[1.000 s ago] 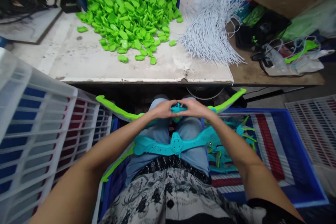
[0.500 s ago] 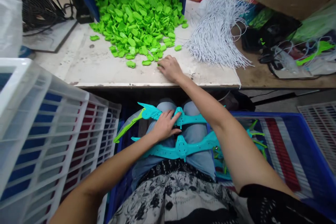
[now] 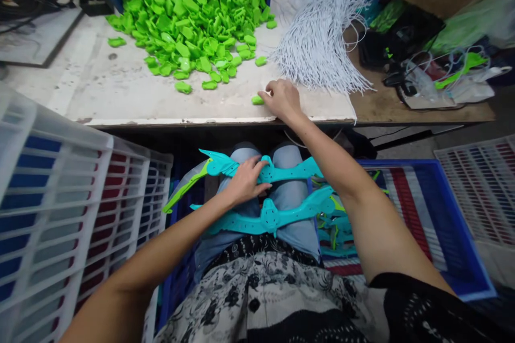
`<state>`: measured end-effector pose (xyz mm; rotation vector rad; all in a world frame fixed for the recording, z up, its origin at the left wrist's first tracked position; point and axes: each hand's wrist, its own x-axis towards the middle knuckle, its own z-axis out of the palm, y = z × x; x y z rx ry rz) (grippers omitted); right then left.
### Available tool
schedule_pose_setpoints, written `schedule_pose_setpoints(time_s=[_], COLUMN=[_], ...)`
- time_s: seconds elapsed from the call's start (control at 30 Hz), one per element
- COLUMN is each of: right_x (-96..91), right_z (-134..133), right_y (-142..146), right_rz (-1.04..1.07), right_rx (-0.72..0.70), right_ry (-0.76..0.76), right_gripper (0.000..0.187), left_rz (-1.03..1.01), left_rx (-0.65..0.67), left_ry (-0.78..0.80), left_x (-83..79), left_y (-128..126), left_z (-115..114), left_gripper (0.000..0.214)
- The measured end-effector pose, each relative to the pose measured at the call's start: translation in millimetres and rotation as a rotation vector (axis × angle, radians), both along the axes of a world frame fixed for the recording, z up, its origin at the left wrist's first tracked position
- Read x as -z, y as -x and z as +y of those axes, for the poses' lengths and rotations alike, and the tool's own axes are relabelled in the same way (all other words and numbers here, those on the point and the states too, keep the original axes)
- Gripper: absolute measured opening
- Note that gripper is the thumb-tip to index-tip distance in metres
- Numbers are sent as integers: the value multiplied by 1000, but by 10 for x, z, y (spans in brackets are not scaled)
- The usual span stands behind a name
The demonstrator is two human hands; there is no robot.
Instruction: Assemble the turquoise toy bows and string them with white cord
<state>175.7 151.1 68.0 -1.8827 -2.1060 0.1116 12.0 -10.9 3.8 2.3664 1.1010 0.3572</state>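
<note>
Two turquoise plastic toy bows lie across my lap. My left hand [image 3: 245,179] is over the farther bow [image 3: 289,172], its fingers hooked across the frame beside the middle and the thumb on the near side. That bow has a lime-green arm [image 3: 187,187] at its left end. The nearer bow [image 3: 245,222] lies closer to my waist, untouched. On the table near its front edge, my right hand [image 3: 284,99] pinches one small green plastic piece [image 3: 257,100] between thumb and fingers. A heap of similar green pieces [image 3: 193,32] spreads out beyond it to the left.
A bundle of white strings [image 3: 322,37] lies on the white tabletop [image 3: 132,96]. A white slatted crate [image 3: 108,142] stands at my left. On my right is a blue crate [image 3: 462,225] holding more turquoise and green parts. Cables, bags and tools clutter the table's right end.
My right hand has drawn a green piece away from the heap, to the right along the table. My left hand stays on the farther bow. The view has shifted slightly.
</note>
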Motion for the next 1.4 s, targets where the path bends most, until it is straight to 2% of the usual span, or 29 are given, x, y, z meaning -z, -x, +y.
schedule_pose_setpoints(time_s=[0.07, 0.17, 0.27, 0.37, 0.43, 0.53, 0.6, 0.7, 0.77, 0.87, 0.97, 1.1, 1.2, 1.3, 1.4], right_x=[19, 51, 99, 130, 115, 60, 38, 44, 46, 22, 31, 227, 452, 622, 709], right_z=[-76, -134, -107, -60, -55, -108, -161, -199, -196, -300, -779, -1931, -2662, -2968, -2987], right_y=[100, 217, 225, 184, 179, 204, 213, 201, 181, 110, -47, -307, -404, -384, -323], right_rz=[-42, -96, -114, -92, -93, -123, -144, -164, -159, -95, 33, 146, 158, 147, 126], right_rx=[-14, -45, -61, -66, -40, -6, -12, -40, -59, -109, -243, -475, -525, -504, -489], right_ry=[-1, 2, -37, -118, -121, -82, -70, -54, -34, 17, 48, 125, 197, 229, 210], right_gripper=[41, 40, 33, 33, 33, 29, 29, 33, 34, 34, 37, 37, 31, 31, 31], left_rz=[-37, 61, 206, 309, 375, 448, 435, 289, 208, 164, 25, -201, -283, -300, -304], left_rx=[-41, 55, 142, 146, 168, 227, 266, 308, 324, 303, 231, 135, 91, 76, 103], left_ry=[-63, -27, 37, 98, 147, 230, 275, 357, 456, 630, 820, 1160, 1375, 1420, 1405], left_x=[-73, -112, -20, 92, 98, -25, -152, -300, -324, -236, -72, 96, 143, 162, 181], left_y=[10, 38, 48, 13, -26, -69, -73, -50, -26, 20, 76, 120, 104, 76, 66], left_z=[-159, -553, -973, -1184, -1158, -944, -757, -512, -398, -299, -249, -219, -212, -213, -223], left_gripper=[35, 32, 52, 76, 89, 92, 82, 51, 37, 38, 38, 37, 38, 37, 37])
